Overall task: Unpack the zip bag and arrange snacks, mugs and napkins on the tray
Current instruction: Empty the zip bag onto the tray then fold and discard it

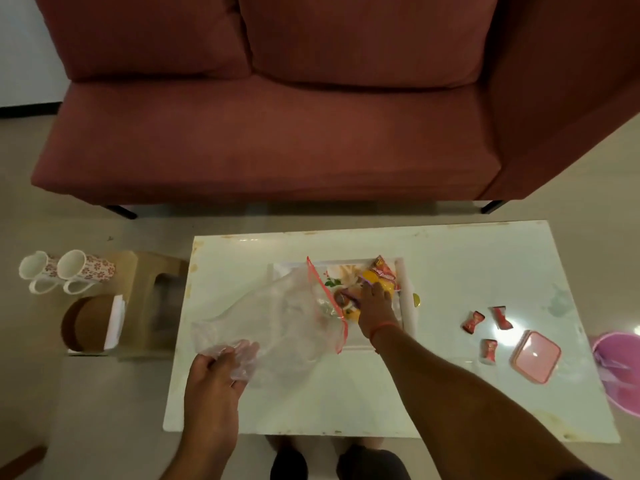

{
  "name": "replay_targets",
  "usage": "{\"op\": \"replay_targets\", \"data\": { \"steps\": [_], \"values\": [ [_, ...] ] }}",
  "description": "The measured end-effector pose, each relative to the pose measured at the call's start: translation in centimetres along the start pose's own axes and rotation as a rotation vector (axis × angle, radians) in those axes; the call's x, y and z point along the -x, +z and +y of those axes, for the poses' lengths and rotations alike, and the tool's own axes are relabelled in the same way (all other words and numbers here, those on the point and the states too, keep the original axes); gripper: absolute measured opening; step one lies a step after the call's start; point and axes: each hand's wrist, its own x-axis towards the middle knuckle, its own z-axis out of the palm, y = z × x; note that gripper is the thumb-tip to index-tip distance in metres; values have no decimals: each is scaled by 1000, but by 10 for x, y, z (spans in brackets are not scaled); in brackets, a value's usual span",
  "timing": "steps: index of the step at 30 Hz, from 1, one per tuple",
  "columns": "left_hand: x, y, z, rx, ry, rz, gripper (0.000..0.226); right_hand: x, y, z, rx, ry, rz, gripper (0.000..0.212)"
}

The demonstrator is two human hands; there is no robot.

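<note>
Two hands are at work in the head view, your only view. Your left hand pinches the closed bottom end of the zip bag, a clear, limp plastic film with a red zip strip along its open mouth, which lies over the left part of the tray. Your right hand is down among the snacks on the tray; its grip looks curled over the pile, though you cannot tell exactly which piece it holds.

The bag is slack and slippery, so it could sag across the tray and drag packets off as you pull it away. The glossy packets, a crinkly red-and-yellow wrapper and rounder yellow pieces, lie heaped rather than flat, so a nudge could slide them over the tray's low rim onto the smooth white tabletop.

Three red candies and a pink lidded box lie well apart on the right. The two floral ceramic mugs rest on their sides on a low stand to the left, near white napkins propped in a round brown holder; lying so, the mugs could roll off if bumped.
</note>
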Motion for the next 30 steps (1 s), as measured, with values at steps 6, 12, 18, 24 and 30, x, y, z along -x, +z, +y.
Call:
{"op": "replay_targets", "data": {
  "steps": [6,12,18,24,30],
  "values": [
    [15,-8,1,-19,21,42,10,36,6,5,-243,-16,-64,49],
    [39,-19,31,18,40,25,11,109,-55,-9,-1014,35,-240,26],
    [48,-31,77,112,29,-24,15,175,-118,-32,-1149,-102,-115,33],
    [43,-57,123,234,-40,-86,10,235,-167,-84,-1054,-260,191,9],
    [23,-78,156,255,-70,-101,8,287,-200,-144,-1010,-357,409,7]
  ]
}}
